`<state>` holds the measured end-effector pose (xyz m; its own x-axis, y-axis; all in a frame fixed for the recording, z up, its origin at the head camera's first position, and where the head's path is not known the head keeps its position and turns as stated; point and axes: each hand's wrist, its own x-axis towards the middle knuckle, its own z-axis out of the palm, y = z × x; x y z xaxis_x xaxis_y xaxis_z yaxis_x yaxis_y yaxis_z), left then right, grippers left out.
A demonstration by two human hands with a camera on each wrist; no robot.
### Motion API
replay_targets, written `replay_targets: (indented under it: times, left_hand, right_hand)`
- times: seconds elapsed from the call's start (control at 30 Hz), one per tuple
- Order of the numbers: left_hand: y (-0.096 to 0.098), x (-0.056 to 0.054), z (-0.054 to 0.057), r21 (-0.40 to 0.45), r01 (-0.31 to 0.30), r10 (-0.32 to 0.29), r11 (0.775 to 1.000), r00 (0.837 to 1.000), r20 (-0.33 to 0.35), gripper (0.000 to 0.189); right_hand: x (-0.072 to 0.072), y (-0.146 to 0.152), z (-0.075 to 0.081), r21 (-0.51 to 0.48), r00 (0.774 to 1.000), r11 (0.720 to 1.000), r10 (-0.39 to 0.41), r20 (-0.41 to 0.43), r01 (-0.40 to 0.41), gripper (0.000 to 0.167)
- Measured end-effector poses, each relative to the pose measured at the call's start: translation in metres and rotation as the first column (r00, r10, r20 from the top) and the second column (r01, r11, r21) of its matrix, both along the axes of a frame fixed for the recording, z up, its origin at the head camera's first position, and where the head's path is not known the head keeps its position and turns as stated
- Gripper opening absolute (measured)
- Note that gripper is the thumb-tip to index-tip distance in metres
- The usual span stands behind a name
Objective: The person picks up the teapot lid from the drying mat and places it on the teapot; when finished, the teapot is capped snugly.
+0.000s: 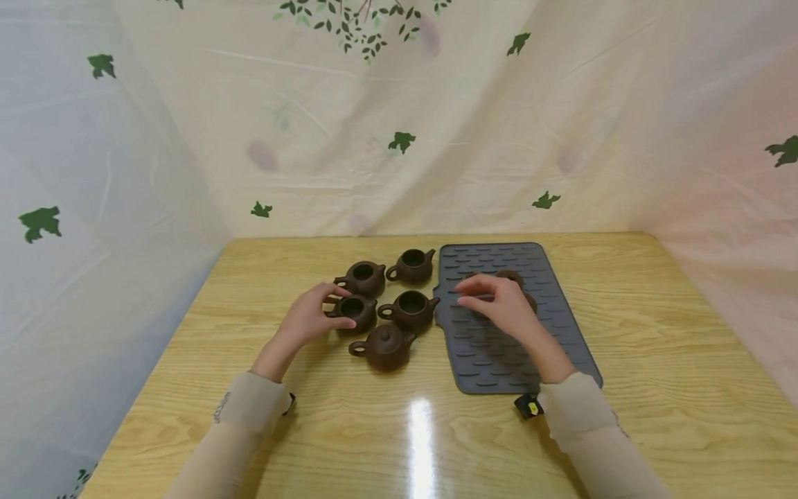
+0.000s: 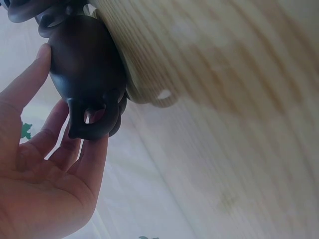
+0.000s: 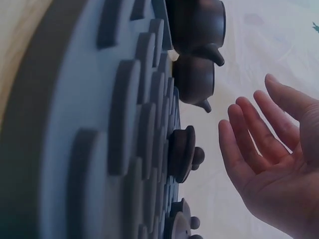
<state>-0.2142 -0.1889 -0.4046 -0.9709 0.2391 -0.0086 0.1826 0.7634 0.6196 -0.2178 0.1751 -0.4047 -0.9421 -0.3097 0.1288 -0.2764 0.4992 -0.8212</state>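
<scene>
The left hand [image 1: 308,315] grips a lidless teapot [image 1: 363,320] just left of the frame's centre, thumb against the near side and the other fingers round the back. The pot looks upright on the surface [image 1: 349,430] (whether its full weight rests there, I cannot tell). Its long axis, handle to spout, runs nearly level across the frame: handle to the left, spout to the right and slightly up. Three more lidless pots [image 1: 419,277] and a lidded pot [image 1: 386,357] stand near it, spouts also rightward.

Right of centre, the right hand [image 1: 501,305] hangs over the grey mat [image 1: 492,367], its fingers loosely bent and holding nothing; the right wrist view shows knobbed lids [image 3: 180,152] on that mat.

The step in hand seems to be holding the pot steady. Any next move calls for an even grip that keeps it level and off its neighbours; taking a knob would need the right fingers to narrow.
</scene>
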Motion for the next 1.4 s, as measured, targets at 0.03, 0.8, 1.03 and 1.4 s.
replay_targets:
  times: [0.03,0.8,1.03,1.4]
  left_hand:
    - [0.000,0.000,0.000,0.001,0.000,0.000,1.000,1.000,0.000,0.054]
    - [0.001,0.001,0.000,-0.001,-0.014,0.014,1.000,1.000,0.007,0.054]
    - [0.001,0.001,-0.001,-0.004,-0.014,0.014,1.000,1.000,0.004,0.054]
    - [0.001,0.001,-0.002,-0.001,-0.015,0.015,1.000,1.000,0.001,0.054]
  right_hand:
    - [-0.001,0.001,-0.001,0.004,1.000,1.000,-0.012,-0.006,0.012,0.032]
    - [-0.005,0.019,-0.015,0.115,0.960,0.966,-0.245,0.133,0.230,0.029]
    - [-0.004,0.022,-0.015,0.181,0.953,0.961,-0.243,0.178,0.212,0.028]
    - [-0.004,0.016,-0.018,0.269,0.955,0.939,-0.260,0.144,0.215,0.024]
